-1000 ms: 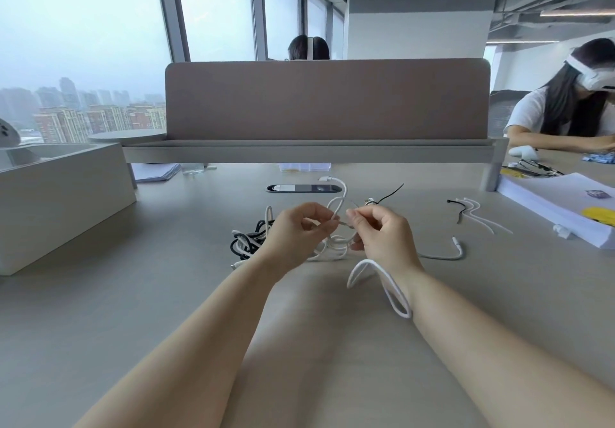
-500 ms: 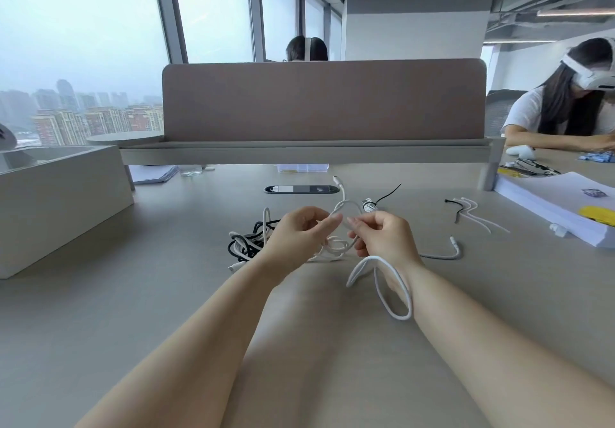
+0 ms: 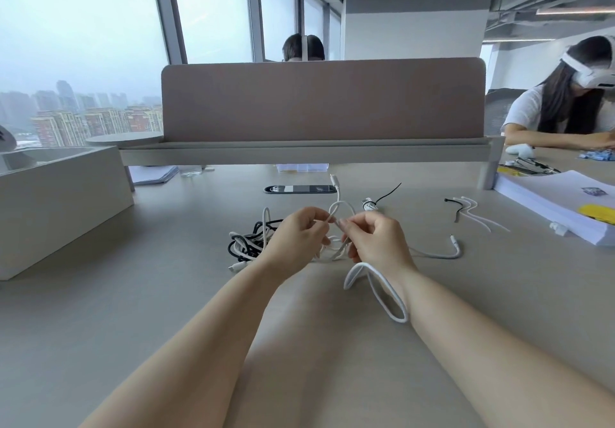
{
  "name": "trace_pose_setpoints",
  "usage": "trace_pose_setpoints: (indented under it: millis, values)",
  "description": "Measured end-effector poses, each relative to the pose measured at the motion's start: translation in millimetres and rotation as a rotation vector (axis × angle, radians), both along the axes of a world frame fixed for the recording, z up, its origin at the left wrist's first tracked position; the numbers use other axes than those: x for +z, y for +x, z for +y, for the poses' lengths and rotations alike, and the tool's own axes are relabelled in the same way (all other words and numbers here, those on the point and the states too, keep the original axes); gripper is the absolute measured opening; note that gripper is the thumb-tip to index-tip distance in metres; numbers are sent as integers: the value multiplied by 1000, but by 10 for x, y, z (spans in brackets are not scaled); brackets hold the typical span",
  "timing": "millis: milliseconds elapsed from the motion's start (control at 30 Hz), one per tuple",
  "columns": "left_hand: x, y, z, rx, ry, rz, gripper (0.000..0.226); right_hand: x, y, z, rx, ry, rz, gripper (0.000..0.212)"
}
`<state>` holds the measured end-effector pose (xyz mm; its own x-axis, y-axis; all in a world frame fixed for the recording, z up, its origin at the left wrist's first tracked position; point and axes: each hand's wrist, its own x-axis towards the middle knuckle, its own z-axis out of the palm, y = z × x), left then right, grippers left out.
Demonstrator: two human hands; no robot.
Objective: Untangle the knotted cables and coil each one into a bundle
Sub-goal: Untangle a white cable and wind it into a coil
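— What has moved in the last second?
— Not much. The loop of the white cable (image 3: 340,208) arching above the fingers has drawn in smaller, and the two hands have come a little closer together.
— How do they hold it?
— The left hand (image 3: 298,236) pinches the cable between thumb and forefinger, just under that loop. The right hand (image 3: 377,243) pinches it too, fingers curled, its fingertips almost touching the left ones. Both are raised above the desk (image 3: 166,294).
— And the rest of the cable?
— A plug (image 3: 334,182) sticks up beyond the loop. A longer loop hangs by the right wrist down to the desk. A white end trails out to the right, its connector (image 3: 455,240) on the desktop.
— The knot?
— A tangle of black and white cables (image 3: 248,244) lies on the desk just left of the left hand.
— Anything else near?
— A small tied bundle (image 3: 369,204) beyond the right hand, and loose cable ties (image 3: 472,214) farther right, well apart from both hands
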<state>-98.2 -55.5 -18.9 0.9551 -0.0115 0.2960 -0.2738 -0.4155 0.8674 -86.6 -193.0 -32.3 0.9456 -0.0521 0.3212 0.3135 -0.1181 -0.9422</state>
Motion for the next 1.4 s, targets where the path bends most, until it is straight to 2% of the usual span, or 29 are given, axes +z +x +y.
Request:
trace_pose_setpoints:
  millis: [67, 133, 233, 300, 433, 567, 667, 767, 867, 1000, 1067, 1167, 1233, 1300, 1400]
  values:
    - [-12, 6, 3, 3, 9, 5, 24, 4, -23, -2, 19, -2, -15, 9]
    - [-24, 7, 2, 2, 15, 9, 26, 1, -32, -4, 19, -19, -43, 14]
    - [-43, 12, 12, 28, 76, -61, 14, 12, -24, -17, 11, -38, -59, 19]
    - [-49, 27, 31, 51, 125, -128, 11, 12, -1, -27, 3, 0, -25, 21]
    - [-82, 43, 39, 44, 207, -250, 11, 15, 65, -54, -72, 58, 44, 4]
    - [-95, 44, 32, 33, 255, -364, 12, 29, 96, -94, -145, 121, 148, 17]
    - [-60, -9, -8, -22, 156, -373, 14, 44, 120, -172, -213, 199, 202, 30]
    - [10, -67, -32, -57, -82, -286, 14, 53, 143, -248, -250, 229, 216, 29]
    - [59, -41, 6, 80, -294, -278, 12, 34, 171, -277, -241, 208, 165, 18]
    - [88, -21, 87, 271, -452, -239, 7, 27, 183, -268, -169, 131, 68, 13]
    - [125, -40, 104, 214, -553, -186, 12, 19, 165, -236, -111, 122, 44, 11]
    - [186, -93, 70, -23, -716, -57, 26, 15, 164, -203, -83, 169, 32, 9]
    - [213, -125, 47, -180, -816, 50, 35, 13, 202, -206, -115, 79, 34, 10]
    - [217, -145, 40, -249, -835, 100, 42, 19, 222, -220, -130, -19, 39, 22]
    - [241, -142, 63, -257, -860, 112, 60, 51, 213, -229, -76, 75, 99, 33]
